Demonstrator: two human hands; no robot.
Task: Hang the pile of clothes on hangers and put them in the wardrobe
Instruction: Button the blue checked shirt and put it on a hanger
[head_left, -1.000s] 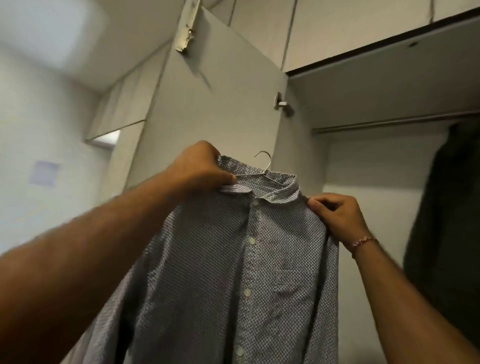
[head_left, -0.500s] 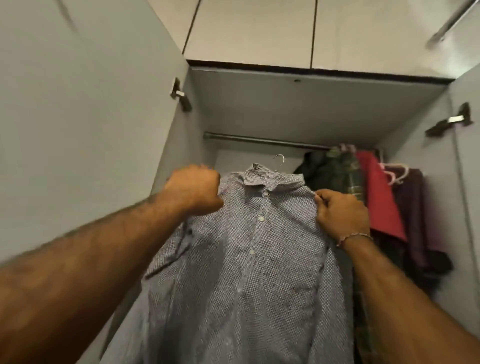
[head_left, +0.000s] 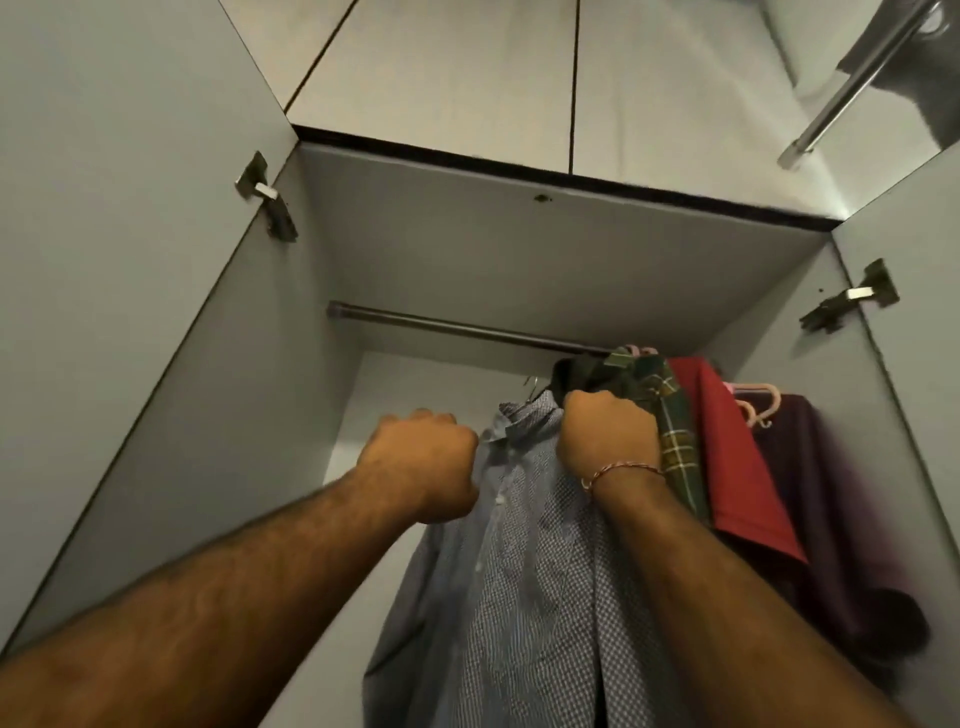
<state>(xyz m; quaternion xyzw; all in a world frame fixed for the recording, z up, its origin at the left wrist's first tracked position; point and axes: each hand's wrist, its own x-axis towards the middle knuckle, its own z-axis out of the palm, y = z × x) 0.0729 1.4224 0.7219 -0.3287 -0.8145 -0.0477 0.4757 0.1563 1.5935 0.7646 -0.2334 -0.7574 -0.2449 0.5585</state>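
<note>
A blue-and-white patterned button shirt (head_left: 524, 582) hangs on a metal hanger whose hook (head_left: 531, 391) shows just above the collar, below the wardrobe rail (head_left: 447, 326). My left hand (head_left: 423, 462) grips the shirt's left shoulder. My right hand (head_left: 608, 436) grips the right shoulder, close against the hung clothes. The hook sits below the rail and apart from it.
On the right part of the rail hang a dark garment, a green plaid shirt (head_left: 670, 431), a red garment (head_left: 727, 457) and a purple one (head_left: 810, 499) on pink hangers (head_left: 758, 402). The left wardrobe door (head_left: 119, 291) and right door (head_left: 914, 322) stand open on either side.
The view turned from the door to the wardrobe interior. Both hands carried the shirt up and in toward the rail, and my right hand now sits next to the hung clothes.
</note>
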